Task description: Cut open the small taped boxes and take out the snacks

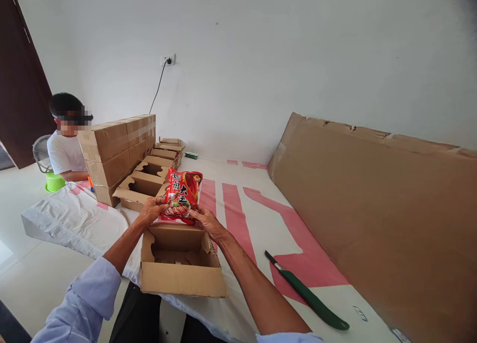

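Note:
Between my two hands is a red food packet (pixel 182 194) with large black characters and a picture of sliced meat. My left hand (pixel 152 210) pinches its lower left edge, and my right hand (pixel 209 221) grips the lower right corner. The packet is held up just beyond an open cardboard box (pixel 182 279), whose inside looks bare apart from a small pale spot on the bottom. Behind the packet, a row of open cardboard boxes (pixel 136 200) runs back toward the wall.
Closed cartons (pixel 112 157) are stacked at the left, with a person (pixel 65 152) in a white shirt behind them. A green-handled knife (pixel 309 293) lies on the cloth-covered table (pixel 257 303) at the right. A large cardboard sheet (pixel 380 209) leans along the right side.

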Motion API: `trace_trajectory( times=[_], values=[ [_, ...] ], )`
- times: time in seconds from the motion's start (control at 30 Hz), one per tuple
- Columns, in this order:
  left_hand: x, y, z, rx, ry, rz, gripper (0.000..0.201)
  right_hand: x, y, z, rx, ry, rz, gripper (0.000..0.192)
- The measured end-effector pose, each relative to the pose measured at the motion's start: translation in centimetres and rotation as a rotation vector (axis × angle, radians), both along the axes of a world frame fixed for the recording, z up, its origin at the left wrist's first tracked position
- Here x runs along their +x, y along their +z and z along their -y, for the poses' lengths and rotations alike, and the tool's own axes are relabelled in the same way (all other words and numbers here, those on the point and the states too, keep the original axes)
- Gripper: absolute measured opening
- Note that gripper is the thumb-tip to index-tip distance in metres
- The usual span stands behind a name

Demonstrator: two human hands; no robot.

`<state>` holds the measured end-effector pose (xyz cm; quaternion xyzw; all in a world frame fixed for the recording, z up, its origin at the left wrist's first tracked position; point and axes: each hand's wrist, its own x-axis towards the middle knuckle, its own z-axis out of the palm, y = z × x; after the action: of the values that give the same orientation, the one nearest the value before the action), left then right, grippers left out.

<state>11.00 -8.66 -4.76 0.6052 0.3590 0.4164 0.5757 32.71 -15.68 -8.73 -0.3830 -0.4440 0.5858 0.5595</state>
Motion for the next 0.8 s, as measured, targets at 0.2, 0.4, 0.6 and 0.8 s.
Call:
trace_trajectory(
  times=[0.2, 0.4, 0.6, 0.8],
  values=[
    [-2.7, 2.7, 5.7, 0.316, 0.072, -0.279, 0.024, 0.4, -0.2, 1.2, 0.073, -0.171, -0.033, 0.063],
    [-5.3, 2.8, 15.6, 0.732, -0.381, -0.998, 0.043, 2.5, -1.9, 3.0, 0.096, -0.379, 0.110, 0.059],
    [-5.3, 1.8, 18.4, 0.777, -0.392, -1.216, 0.014, 4.1, -2.6, 4.7, 0.083, -0.434, 0.275, 0.063],
    [-8.7, 0.7, 17.4, 0.882, -0.252, -1.162, 0.017, 3.6, -0.8, 5.3, 0.081, -0.316, 0.411, 0.058]
  ],
)
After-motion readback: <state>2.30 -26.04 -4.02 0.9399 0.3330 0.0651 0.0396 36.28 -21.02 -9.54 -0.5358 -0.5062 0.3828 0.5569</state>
